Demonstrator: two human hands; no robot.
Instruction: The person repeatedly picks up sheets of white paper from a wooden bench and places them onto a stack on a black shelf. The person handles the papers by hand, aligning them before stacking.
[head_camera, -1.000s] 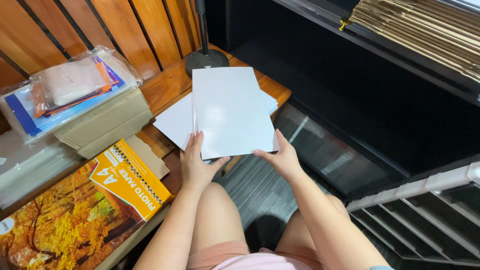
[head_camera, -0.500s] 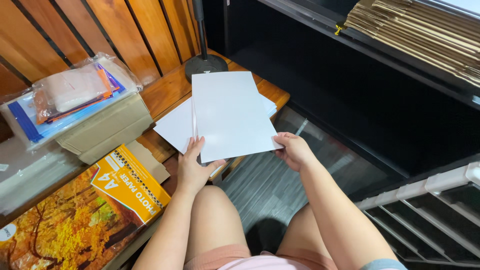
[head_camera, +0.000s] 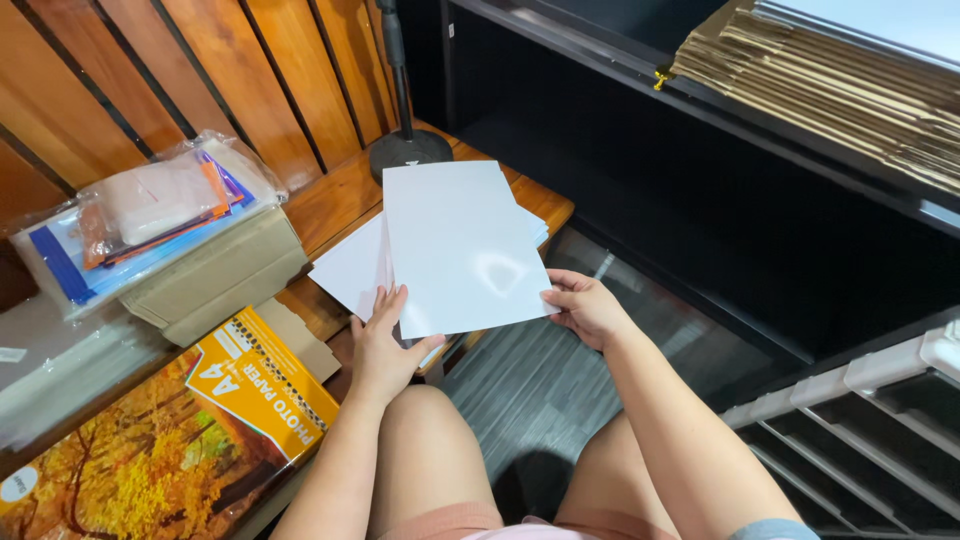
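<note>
left of the glossy white sheet (head_camera: 462, 245), at the far edge of the view, a clear plastic bag of coloured stationery (head_camera: 150, 215) lies on a flat cardboard box (head_camera: 215, 275), and below that, nearer the person, sits an orange pack of photo paper (head_camera: 170, 440) with an autumn tree picture. just left of the sheet and partly under it a stack of white sheets (head_camera: 350, 270) rests on the wooden bench (head_camera: 325, 200). the left hand (head_camera: 385, 345) is at the sheet's lower left corner, fingers spread and mostly straight, thumb pressed on the sheet's near edge; whether it pinches the sheet or only steadies it is hard to say from here. the sheet itself is held tilted above the bench, its far end pointing toward the round black stand base (head_camera: 410, 152) behind it. compared with a second ago it has turned slightly, and its near edge now lies more level between the two hands. right of the sheet, the right hand (head_camera: 590, 308) has slid from under the near edge to the lower right corner, where it now grips the corner between thumb and curled fingers. further right of the sheet is a dark shelf unit (head_camera: 700, 200) with stacked flat cardboard (head_camera: 840, 85) on top.
</note>
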